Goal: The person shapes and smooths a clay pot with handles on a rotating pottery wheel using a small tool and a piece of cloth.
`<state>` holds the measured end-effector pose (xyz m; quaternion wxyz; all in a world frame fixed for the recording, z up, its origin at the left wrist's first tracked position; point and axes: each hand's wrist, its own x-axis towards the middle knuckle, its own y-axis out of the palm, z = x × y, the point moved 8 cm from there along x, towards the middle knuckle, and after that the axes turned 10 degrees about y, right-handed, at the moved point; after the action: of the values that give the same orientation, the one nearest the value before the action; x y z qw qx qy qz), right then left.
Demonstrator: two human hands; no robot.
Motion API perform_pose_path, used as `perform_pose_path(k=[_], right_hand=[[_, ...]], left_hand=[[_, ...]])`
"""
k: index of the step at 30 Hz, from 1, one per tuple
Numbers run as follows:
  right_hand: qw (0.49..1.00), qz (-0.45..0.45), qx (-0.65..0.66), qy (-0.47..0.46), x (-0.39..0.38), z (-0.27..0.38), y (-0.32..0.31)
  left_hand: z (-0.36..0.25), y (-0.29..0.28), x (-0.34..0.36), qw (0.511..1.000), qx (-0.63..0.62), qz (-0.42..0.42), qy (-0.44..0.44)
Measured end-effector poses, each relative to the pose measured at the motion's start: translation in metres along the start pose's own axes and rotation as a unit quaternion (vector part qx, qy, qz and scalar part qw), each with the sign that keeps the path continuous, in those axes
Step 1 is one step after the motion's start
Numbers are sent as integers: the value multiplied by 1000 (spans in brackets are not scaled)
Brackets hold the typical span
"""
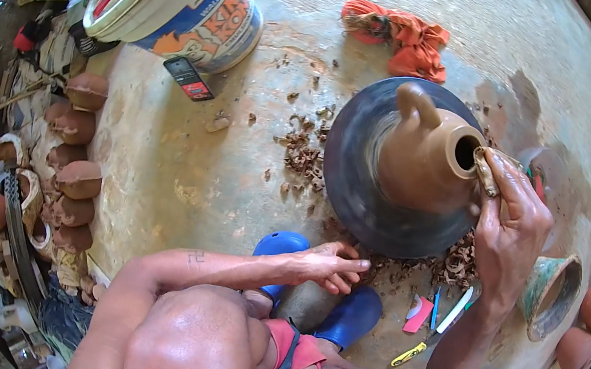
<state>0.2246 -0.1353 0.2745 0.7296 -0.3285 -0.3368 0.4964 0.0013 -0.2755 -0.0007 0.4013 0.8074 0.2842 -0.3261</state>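
Note:
A wet brown clay jug [415, 160] with a round mouth and a looped knob or handle stands on a dark round potter's wheel [343, 199]. The edges of both are smeared by motion. At the jug's rim, my right hand [517, 210] pinches a small muddy cloth [486, 175] between thumb and fingers, pressing it to the lip. Below the wheel, near my knees, hangs my left hand [333, 266]. Its fingers are loosely bent and apart, with nothing visible in them, and it does not touch the jug.
Clay shavings [305, 148] lie around the wheel. An orange cloth [420, 43], a bucket [206, 15] and a phone [189, 78] are beyond. A yellow cutter [409, 354] and a pink scraper [418, 314] lie near my right forearm, by a greenish pot [553, 299]. Clay pots [78, 179] line the left.

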Motion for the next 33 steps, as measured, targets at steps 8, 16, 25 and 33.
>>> perform_pose_path(k=[8, 16, 25, 33], right_hand=[[1000, 2, 1, 5, -8, 9, 6], [999, -25, -20, 36, -12, -1, -8], [997, -27, -65, 12, 4, 5, -7], [998, -34, -53, -4, -8, 9, -7]], left_hand=[[-155, -159, 22, 919, -17, -302, 254], [-20, -44, 24, 994, 18, -58, 96], [-107, -101, 10, 936, -31, -290, 199], [11, 22, -1, 998, -25, 24, -46]])
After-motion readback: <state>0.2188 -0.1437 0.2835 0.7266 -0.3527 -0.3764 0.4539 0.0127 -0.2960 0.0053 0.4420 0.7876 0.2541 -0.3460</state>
